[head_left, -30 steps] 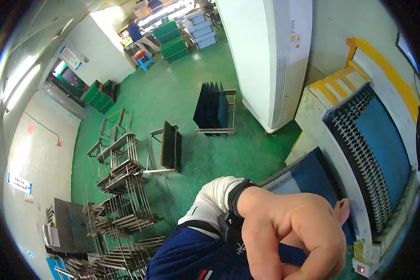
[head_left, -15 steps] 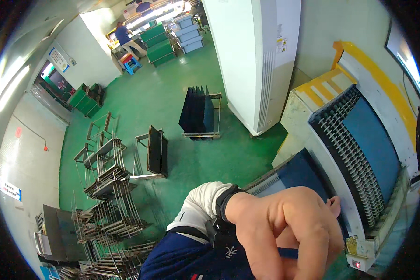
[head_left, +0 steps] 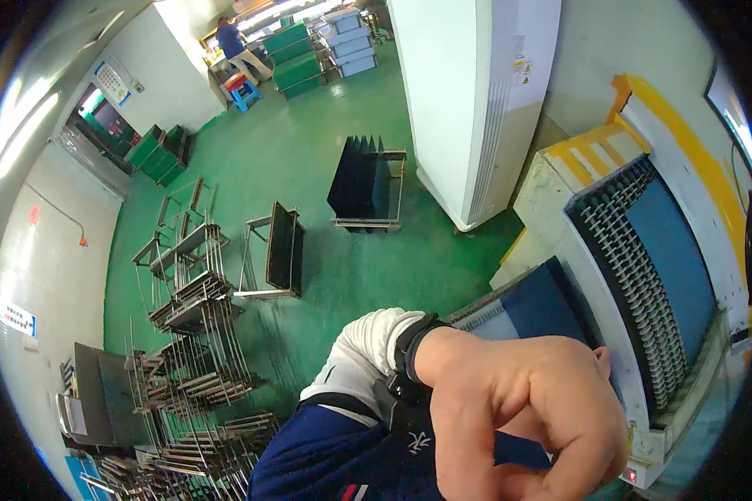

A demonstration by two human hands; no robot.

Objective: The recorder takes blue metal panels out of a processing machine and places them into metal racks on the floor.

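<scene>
My left hand (head_left: 530, 409) is large and close in the lower right. Its fingers curl down towards the thumb in a closed shape, and anything in them is hidden. A black band (head_left: 418, 338) circles the wrist at the end of a white cuff (head_left: 363, 351); the sleeve above is navy. Past the knuckles shows a small fingertip, and I cannot tell which hand it belongs to. Otherwise my right hand is not in view. Behind my left hand lies a dark blue panel (head_left: 547, 305). A second blue panel (head_left: 673, 242) rests on the roller machine (head_left: 635, 292) to the right.
A tall white cabinet (head_left: 485, 100) stands behind the machine. On the green floor are a rack of dark upright panels (head_left: 359, 188), a metal frame (head_left: 284, 250) and stacked metal racks (head_left: 192, 309) at left. Far back, a person (head_left: 234, 46) stands near green crates (head_left: 297, 63).
The view has shifted slightly, so the floor racks and cabinet appear a little higher and further right. My left hand stays curled, slightly further right in the picture.
</scene>
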